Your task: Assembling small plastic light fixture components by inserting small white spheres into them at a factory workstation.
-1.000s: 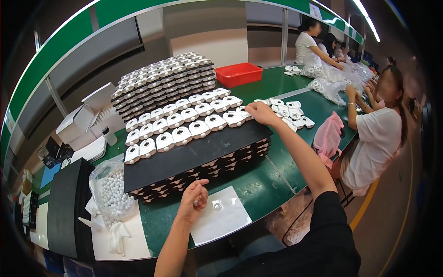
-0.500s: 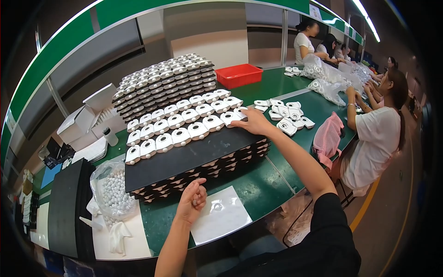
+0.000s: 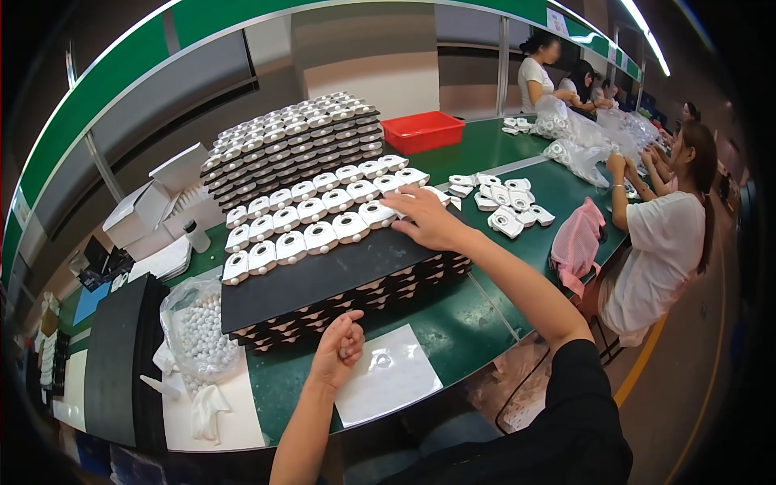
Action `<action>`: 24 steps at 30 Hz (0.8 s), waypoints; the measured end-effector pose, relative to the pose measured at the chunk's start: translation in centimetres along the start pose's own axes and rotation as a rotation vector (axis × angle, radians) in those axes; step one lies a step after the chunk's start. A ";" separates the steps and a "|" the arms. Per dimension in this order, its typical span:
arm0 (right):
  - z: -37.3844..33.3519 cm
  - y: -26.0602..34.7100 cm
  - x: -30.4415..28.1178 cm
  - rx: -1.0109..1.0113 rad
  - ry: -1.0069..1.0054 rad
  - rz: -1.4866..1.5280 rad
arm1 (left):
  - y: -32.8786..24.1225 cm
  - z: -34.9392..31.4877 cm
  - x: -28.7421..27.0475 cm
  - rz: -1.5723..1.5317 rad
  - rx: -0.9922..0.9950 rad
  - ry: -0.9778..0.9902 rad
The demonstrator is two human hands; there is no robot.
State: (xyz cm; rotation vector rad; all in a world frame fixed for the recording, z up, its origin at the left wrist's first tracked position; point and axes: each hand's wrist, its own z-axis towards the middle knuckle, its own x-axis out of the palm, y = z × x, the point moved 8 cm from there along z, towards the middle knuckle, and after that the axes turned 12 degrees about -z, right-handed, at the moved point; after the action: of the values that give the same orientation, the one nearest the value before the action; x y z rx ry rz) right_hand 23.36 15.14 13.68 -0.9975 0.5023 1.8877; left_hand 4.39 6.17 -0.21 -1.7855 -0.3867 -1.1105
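Seemingly spaced for order

Right hand (image 3: 424,218) spreads over the white parts (image 3: 320,241), between two and three o'clock on the black board (image 3: 323,279); even rows presumably prevent overlap. Apart, at six, the left hand (image 3: 335,356) curls, contents unclear. White balls (image 3: 206,331), perhaps bagged against rolling, sit at eight.

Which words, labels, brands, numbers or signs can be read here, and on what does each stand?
None can be read.
Paper notice on the green beam: too small and blurred.
White sheet on the green table: a faint ring, no readable words.
White parts on the black board: no readable words.
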 end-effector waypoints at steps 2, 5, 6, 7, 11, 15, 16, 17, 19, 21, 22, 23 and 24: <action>0.0 0.5 0.8 -0.019 0.018 0.020 | -0.1 0.0 -0.1 0.002 0.003 -0.005; -0.2 0.0 2.1 0.065 0.145 0.056 | -0.2 0.0 -0.2 -0.002 0.004 -0.013; -0.3 0.1 2.1 0.062 0.144 0.057 | -0.2 0.1 -0.2 -0.007 0.000 -0.016; -0.4 0.2 1.9 0.059 0.155 0.062 | -0.1 0.1 -0.2 -0.008 0.000 -0.016; -0.4 -1.3 0.6 0.068 0.038 0.149 | 0.0 -0.1 -0.1 -0.020 -0.010 -0.033; -1.3 -4.2 -1.5 0.177 -0.040 -0.142 | -0.1 0.1 -0.6 -0.098 -0.014 -0.065; -1.5 -4.6 -1.3 0.176 -0.040 -0.144 | -0.1 0.2 -0.7 -0.099 -0.014 -0.064; -1.7 -5.4 -0.1 0.215 0.057 -0.095 | -0.1 0.2 -0.8 -0.108 -0.016 -0.071; -1.9 -5.8 0.9 0.296 0.182 0.017 | 0.0 0.2 -1.0 -0.117 -0.017 -0.079; -2.0 -6.0 1.0 0.290 0.116 0.016 | 0.0 0.2 -1.1 -0.116 -0.021 -0.081; -1.9 -5.9 0.6 0.283 0.051 0.014 | 0.0 0.2 -1.2 -0.114 -0.020 -0.081; -1.9 -5.8 0.6 0.283 0.050 0.016 | 0.0 0.2 -1.2 -0.122 -0.024 -0.082; -2.0 -5.7 0.7 0.282 0.071 0.001 | 0.0 0.2 -1.3 -0.130 -0.027 -0.083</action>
State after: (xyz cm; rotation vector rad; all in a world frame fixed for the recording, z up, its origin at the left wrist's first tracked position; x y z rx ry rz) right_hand 28.97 17.05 12.31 -0.8781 0.7871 1.7276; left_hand 3.80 6.63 -1.26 -1.8560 -0.5466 -1.1386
